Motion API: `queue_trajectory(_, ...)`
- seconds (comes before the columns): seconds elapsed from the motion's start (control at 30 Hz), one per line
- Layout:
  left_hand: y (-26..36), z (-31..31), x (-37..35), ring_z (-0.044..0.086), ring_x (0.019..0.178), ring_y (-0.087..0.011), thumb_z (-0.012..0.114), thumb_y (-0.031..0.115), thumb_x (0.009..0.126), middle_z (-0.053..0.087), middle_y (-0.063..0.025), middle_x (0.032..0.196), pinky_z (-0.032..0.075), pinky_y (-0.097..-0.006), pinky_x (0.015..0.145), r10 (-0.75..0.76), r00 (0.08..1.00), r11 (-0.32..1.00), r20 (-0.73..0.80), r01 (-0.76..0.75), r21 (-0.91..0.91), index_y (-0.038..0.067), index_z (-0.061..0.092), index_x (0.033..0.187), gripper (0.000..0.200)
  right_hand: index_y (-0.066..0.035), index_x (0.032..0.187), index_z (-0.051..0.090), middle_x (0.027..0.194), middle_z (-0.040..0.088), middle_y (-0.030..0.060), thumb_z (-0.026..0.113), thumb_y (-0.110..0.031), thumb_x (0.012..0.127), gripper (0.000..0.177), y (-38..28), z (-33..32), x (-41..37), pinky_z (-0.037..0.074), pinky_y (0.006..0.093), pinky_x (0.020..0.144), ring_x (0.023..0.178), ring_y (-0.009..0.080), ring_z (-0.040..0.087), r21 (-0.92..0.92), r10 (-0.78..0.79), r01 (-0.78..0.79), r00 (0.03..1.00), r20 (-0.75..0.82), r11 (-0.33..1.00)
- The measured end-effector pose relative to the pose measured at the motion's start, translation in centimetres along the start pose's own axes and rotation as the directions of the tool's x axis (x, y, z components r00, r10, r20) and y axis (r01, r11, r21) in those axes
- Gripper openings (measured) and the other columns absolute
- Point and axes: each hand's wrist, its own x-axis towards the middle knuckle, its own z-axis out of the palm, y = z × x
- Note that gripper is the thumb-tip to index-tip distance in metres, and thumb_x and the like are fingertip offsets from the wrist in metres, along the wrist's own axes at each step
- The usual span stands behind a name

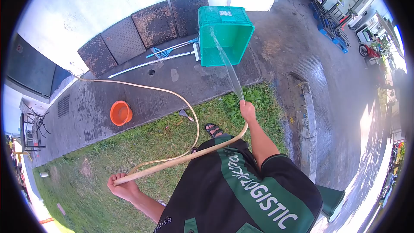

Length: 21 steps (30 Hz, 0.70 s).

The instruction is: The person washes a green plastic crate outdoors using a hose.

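Hose runs across my front: right hand fingers clamped at its spraying end, left hand fingers clamped farther back. Water hits green crate, opening toward me; orange bucket on concrete, left.

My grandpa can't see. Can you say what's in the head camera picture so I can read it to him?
Someone's right hand sprays water from a pale hose at a green crate lying on its side, while their left hand holds the hose further back. An orange bucket stands on the pavement.
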Motion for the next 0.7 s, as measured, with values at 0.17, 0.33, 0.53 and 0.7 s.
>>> queue_trajectory(0.17,-0.6,-1.8,1.6,0.032,0.061,-0.0131,0.047,0.013,0.088,0.036,-0.0006,0.071,0.030,-0.0285,0.057,-0.146,0.989,0.966,0.025,0.148,-0.210,0.010,0.038,0.073,0.017,0.006,0.085,0.065,0.084,0.062,0.0332,0.040,-0.045,0.088,0.057,0.4,2.1,-0.4,0.046,0.0502,0.083,0.089,0.0484,0.061,-0.081,0.008,-0.002,0.997,0.072,0.997)
queue_trajectory(0.33,0.9,-0.1,-0.6,0.033,0.060,-0.0131,0.046,0.014,0.088,0.037,-0.0008,0.071,0.030,-0.0294,0.058,-0.076,0.995,0.993,-0.062,0.069,-0.096,0.010,0.038,0.073,0.018,0.007,0.086,0.065,0.088,0.061,0.0336,0.041,-0.045,0.088,0.057,0.4,2.9,-0.6,0.046,0.0496,0.085,0.091,0.0482,0.060,-0.039,0.030,-0.028,0.998,0.058,0.999)
queue_trajectory(0.53,-1.4,-5.4,3.1,0.033,0.060,-0.0131,0.046,0.015,0.089,0.037,-0.0010,0.070,0.031,-0.0299,0.059,-0.119,0.991,0.988,-0.052,0.113,-0.102,0.010,0.038,0.073,0.019,0.008,0.088,0.066,0.091,0.062,0.0331,0.040,-0.048,0.089,0.061,2.8,5.0,-0.3,0.045,0.0489,0.087,0.094,0.0462,0.060,-0.175,0.085,-0.050,0.977,0.196,0.983)
queue_trajectory(0.7,-3.6,-10.3,6.9,0.033,0.059,-0.0133,0.047,0.015,0.089,0.037,-0.0008,0.070,0.031,-0.0301,0.058,-0.076,0.997,0.997,0.010,0.076,0.005,0.010,0.038,0.073,0.020,0.008,0.089,0.066,0.090,0.063,0.0309,0.041,-0.049,0.089,0.062,2.5,5.0,-1.0,0.046,0.0478,0.086,0.093,0.0449,0.061,-0.152,0.114,-0.094,0.984,0.133,0.984)
